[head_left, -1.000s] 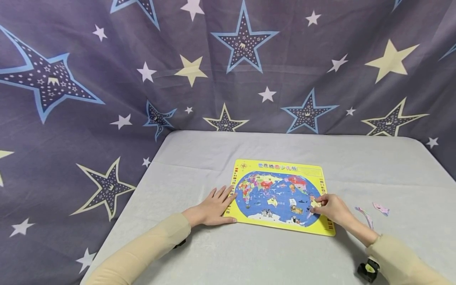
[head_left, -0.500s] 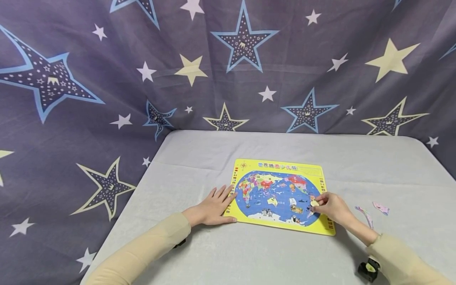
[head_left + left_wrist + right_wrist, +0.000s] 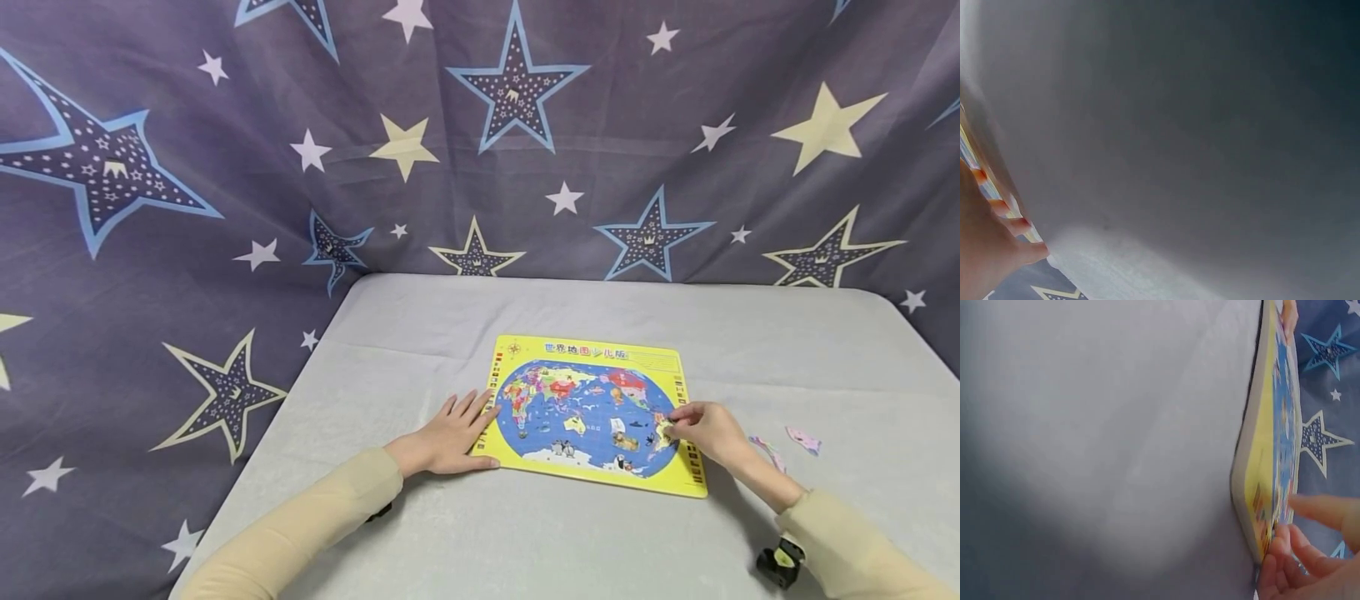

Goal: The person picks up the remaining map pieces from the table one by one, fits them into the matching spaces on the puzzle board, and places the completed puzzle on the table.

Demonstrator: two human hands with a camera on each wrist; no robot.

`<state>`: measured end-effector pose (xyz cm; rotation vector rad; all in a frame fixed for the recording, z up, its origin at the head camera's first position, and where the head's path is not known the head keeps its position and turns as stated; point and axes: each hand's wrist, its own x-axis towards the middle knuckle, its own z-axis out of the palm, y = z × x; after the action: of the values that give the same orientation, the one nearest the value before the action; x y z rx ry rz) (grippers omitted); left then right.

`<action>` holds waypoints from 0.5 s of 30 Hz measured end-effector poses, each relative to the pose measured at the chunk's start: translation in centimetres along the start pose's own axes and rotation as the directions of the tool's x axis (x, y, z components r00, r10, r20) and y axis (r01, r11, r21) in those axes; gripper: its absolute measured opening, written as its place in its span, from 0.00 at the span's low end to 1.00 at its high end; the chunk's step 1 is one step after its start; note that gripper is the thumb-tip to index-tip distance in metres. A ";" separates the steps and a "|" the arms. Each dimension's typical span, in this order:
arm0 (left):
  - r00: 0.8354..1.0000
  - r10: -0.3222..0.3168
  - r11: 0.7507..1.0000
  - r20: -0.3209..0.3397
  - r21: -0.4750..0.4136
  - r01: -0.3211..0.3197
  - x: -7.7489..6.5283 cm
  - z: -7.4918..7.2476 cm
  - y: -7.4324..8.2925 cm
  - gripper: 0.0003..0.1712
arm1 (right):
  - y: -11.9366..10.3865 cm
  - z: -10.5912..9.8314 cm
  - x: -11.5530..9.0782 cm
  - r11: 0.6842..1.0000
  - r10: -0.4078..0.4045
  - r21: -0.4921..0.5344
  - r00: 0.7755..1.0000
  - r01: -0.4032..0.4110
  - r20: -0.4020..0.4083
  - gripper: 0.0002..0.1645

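Observation:
A yellow-framed world-map puzzle board (image 3: 600,481) lies flat, its blue oval filled with coloured continents and animals. On its left edge rests my left hand (image 3: 442,435), fingers spread over the frame and thumb at the lower corner. My right hand (image 3: 708,429) is over the right edge, thumb and forefinger close beside the yellow South America piece (image 3: 663,431) in the oval. In the right wrist view, this right hand (image 3: 1316,553) holds one blurred digit apart from the bent fingers at the board's edge; nothing shows between them.
Two loose pinkish puzzle pieces, a curved strip (image 3: 768,452) and a small chunk (image 3: 804,440), lie right of the board on the grey cloth-covered table (image 3: 420,333). A star-patterned curtain (image 3: 465,183) hangs behind and at the left.
My right hand's fingertips have drawn slightly right and up, uncovering more of the South America piece. The left hand and the board stay in place.

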<state>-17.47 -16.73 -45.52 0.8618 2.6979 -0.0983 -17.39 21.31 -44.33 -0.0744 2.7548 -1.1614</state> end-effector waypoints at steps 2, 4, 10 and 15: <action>1.000 0.000 1.000 0.000 -0.001 0.000 0.0 0.0 0.0 0.50 | -0.1 0.0 -0.1 0.999 -0.026 -0.043 1.000 0.026 0.005 0.19; 1.000 -0.001 1.000 0.000 -0.001 0.001 0.0 0.0 0.0 0.50 | -0.1 0.1 -0.3 0.996 -0.048 -0.081 0.999 0.049 0.010 0.21; 1.000 0.002 1.000 -0.003 -0.006 -0.002 0.0 0.0 0.0 0.50 | 0.0 0.5 -0.4 0.996 -0.016 -0.086 1.000 0.018 0.025 0.21; 1.000 0.004 1.000 -0.008 -0.006 -0.004 0.0 0.0 0.0 0.50 | -0.1 0.6 -0.4 0.998 0.008 -0.059 1.000 -0.006 0.030 0.21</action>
<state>-17.47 -16.72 -45.53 0.8683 2.7024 -0.0863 -16.88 20.86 -44.62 -0.0881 2.7607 -1.0692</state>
